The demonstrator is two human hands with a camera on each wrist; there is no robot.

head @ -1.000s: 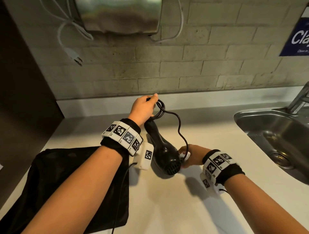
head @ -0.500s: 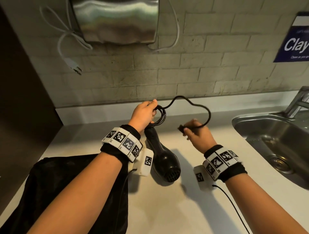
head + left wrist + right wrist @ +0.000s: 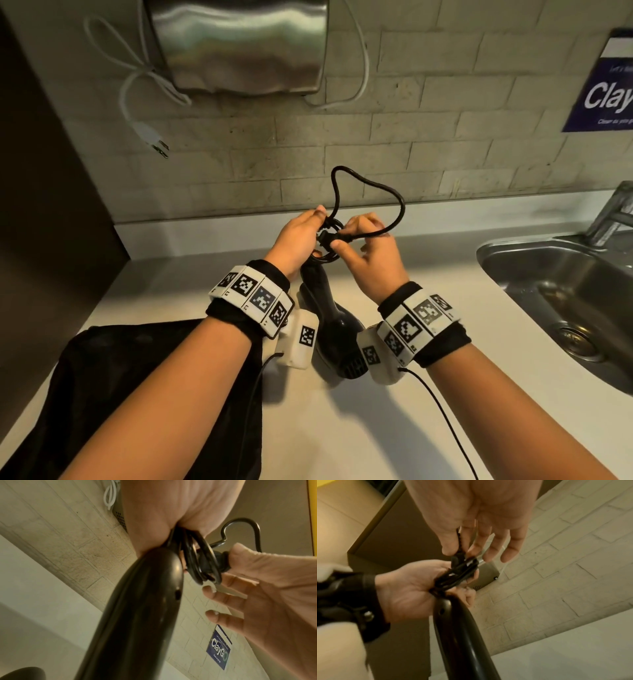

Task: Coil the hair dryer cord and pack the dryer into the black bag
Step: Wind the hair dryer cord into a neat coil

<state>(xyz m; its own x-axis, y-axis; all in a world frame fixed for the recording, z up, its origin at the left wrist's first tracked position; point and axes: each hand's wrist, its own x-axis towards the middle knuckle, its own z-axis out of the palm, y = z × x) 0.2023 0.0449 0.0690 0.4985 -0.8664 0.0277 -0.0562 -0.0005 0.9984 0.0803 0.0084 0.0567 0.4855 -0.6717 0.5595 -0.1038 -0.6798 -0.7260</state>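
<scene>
The black hair dryer (image 3: 334, 325) stands tilted on the white counter, head down and handle (image 3: 137, 612) up. My left hand (image 3: 301, 236) grips the coiled cord loops (image 3: 200, 563) at the top of the handle (image 3: 462, 635). My right hand (image 3: 366, 246) pinches the black plug (image 3: 221, 562) between thumb and forefinger, right against the coil (image 3: 458, 573); its other fingers (image 3: 510, 550) are spread straight. One loose cord loop (image 3: 370, 192) arches above both hands. The black bag (image 3: 144, 394) lies flat at the lower left, partly under my left forearm.
A steel sink (image 3: 565, 301) with a tap (image 3: 613, 212) is set in the counter at the right. On the brick wall hang a steel hand dryer (image 3: 239, 44), a dangling white plug (image 3: 150, 137) and a blue sign (image 3: 606, 89). A dark panel (image 3: 44, 205) borders the left.
My right hand lifted the plug end of the cord from beside the dryer's head up to the coil in my left hand. The free cord has shortened to one small loop.
</scene>
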